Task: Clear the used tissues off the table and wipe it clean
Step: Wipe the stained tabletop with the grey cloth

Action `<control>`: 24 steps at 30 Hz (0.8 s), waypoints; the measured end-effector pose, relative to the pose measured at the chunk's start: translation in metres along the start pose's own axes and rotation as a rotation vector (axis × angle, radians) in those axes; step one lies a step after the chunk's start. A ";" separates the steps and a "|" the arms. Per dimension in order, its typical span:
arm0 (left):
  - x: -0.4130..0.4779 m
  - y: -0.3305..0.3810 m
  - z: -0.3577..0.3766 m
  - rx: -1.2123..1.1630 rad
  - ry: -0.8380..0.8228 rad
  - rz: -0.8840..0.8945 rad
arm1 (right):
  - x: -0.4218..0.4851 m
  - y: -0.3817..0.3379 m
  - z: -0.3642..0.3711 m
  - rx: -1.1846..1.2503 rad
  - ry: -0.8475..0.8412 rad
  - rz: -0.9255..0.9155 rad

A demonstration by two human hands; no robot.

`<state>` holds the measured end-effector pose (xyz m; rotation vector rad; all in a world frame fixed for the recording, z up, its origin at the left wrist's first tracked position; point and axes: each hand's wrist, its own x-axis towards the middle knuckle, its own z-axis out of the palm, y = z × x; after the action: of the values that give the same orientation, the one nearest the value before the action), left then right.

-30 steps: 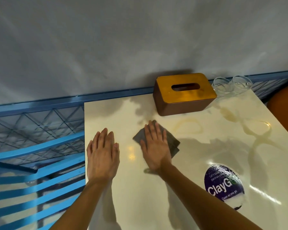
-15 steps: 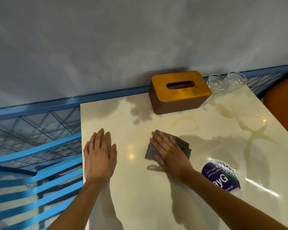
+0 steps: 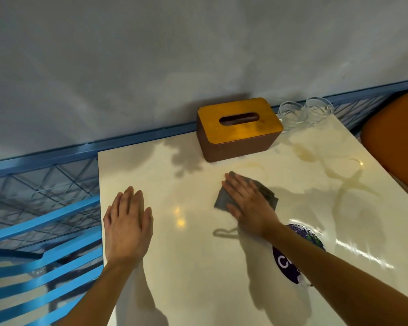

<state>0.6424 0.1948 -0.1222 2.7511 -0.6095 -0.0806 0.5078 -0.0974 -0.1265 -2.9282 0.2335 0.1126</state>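
Far to the left of and nearer than the wooden tissue box (image 3: 238,129), blue slats (image 3: 40,222) of a chair or railing run alongside the left edge of the cream desk (image 3: 186,267). The left hand (image 3: 127,227) lies flat on the desk just inside that edge, well left of the box and nearer the person, fingers straight and together, grasping nothing. The right hand (image 3: 247,203) lies in front of the box, apart from it, palm down with fingers straight, pressing a grey cloth (image 3: 267,194) against the desk. The cloth's corners stick out on both sides of the hand, and nothing shows the fingers curling round it. The box itself stands at the desk's far edge against the grey wall (image 3: 198,55), its slot facing up. Nearer than the box and slightly right, a round purple sticker (image 3: 283,261) shows partly under the right forearm. Just right of the box stand two clear glasses (image 3: 292,113), side by side. Pale brownish streaks (image 3: 339,182) mark the desk in front of them. Farther right is an orange seat (image 3: 393,142).
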 end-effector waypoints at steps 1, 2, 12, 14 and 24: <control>0.000 -0.001 0.000 0.002 0.002 0.003 | 0.001 0.005 0.000 0.016 0.035 0.091; 0.000 0.000 0.000 0.003 0.001 0.004 | 0.004 0.004 0.001 0.031 0.083 0.194; -0.001 -0.001 0.001 -0.001 0.000 0.008 | 0.004 0.027 -0.008 0.073 0.084 0.009; -0.001 0.000 0.002 0.001 0.000 0.012 | 0.003 0.043 -0.013 0.135 0.168 0.212; 0.001 0.001 0.002 -0.003 -0.005 0.006 | 0.026 0.024 -0.013 0.203 0.236 0.244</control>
<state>0.6422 0.1931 -0.1234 2.7462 -0.6186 -0.0869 0.5299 -0.1277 -0.1205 -2.6955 0.6010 -0.2103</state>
